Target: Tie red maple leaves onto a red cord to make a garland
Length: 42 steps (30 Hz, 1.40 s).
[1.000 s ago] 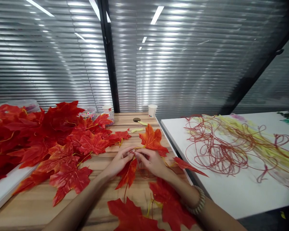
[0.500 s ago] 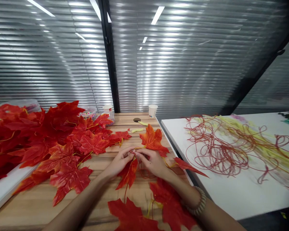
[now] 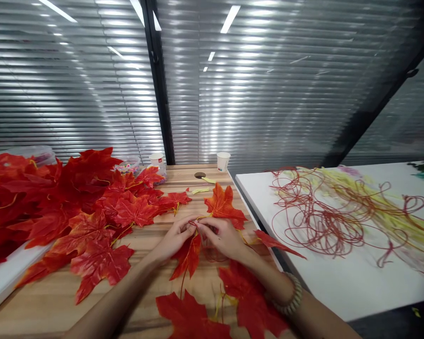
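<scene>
My left hand [image 3: 178, 237] and my right hand [image 3: 222, 236] meet over the wooden table, fingertips pinched together on a thin red cord [image 3: 193, 223]. An orange-red artificial maple leaf [image 3: 188, 256] hangs just below the fingertips, its stem end hidden by them. Another maple leaf [image 3: 222, 203] lies beyond my right hand, its yellow stem running toward my fingers. Nearer to me are a red leaf [image 3: 191, 316] and a further leaf [image 3: 249, 296] partly under my right forearm. A narrow red leaf [image 3: 277, 243] sticks out past the table's right edge.
A large heap of red maple leaves [image 3: 92, 207] covers the left side. Two paper cups [image 3: 223, 161] stand at the back, near a cable hole [image 3: 199, 175] and yellow scraps [image 3: 200, 190]. On the white table [image 3: 304, 285] at right lie tangled red cord [image 3: 314, 223] and yellow strands [image 3: 385, 212].
The view has shifted very slightly. Both hands keep their pinch at the cord in nearly the same place; nothing else has visibly moved.
</scene>
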Motion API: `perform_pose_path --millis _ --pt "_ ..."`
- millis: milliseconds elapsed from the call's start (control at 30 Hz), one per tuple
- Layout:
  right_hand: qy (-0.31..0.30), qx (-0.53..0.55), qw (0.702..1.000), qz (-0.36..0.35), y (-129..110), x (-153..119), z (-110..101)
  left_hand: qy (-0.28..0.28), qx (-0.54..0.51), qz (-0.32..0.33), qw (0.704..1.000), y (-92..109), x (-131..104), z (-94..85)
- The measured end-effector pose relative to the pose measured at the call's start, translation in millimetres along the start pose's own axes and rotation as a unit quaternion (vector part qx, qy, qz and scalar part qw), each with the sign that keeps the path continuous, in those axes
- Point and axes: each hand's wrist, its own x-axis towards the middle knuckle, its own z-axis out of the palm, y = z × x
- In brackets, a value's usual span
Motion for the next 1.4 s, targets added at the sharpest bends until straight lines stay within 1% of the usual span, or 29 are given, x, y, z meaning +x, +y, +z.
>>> perform_pose_path --millis 400,633,933,1167,1400 --pt "-0.004 -0.006 1.000 -0.011 -0.5 0.7 -1.0 0.012 0.007 -0.003 1.000 -2.2 0.2 -0.9" --pt "-0.006 -0.004 1.000 -0.010 -0.7 1.4 -0.1 -0.004 -0.005 0.005 1.000 -4.4 1.1 -1.7" --pt "-0.008 -0.022 1.000 -0.016 0.2 0.4 -0.9 -0.007 -0.002 0.003 1.000 1.0 0.0 1.1" --pt "-0.012 -0.041 0.999 -0.012 3.2 0.3 -1.0 -0.015 -0.006 -0.012 1.000 1.5 -0.5 3.0" --pt "-0.015 -0.037 0.999 -0.014 2.0 0.5 -1.3 -0.021 -0.006 -0.015 1.000 3.9 -1.1 3.8"
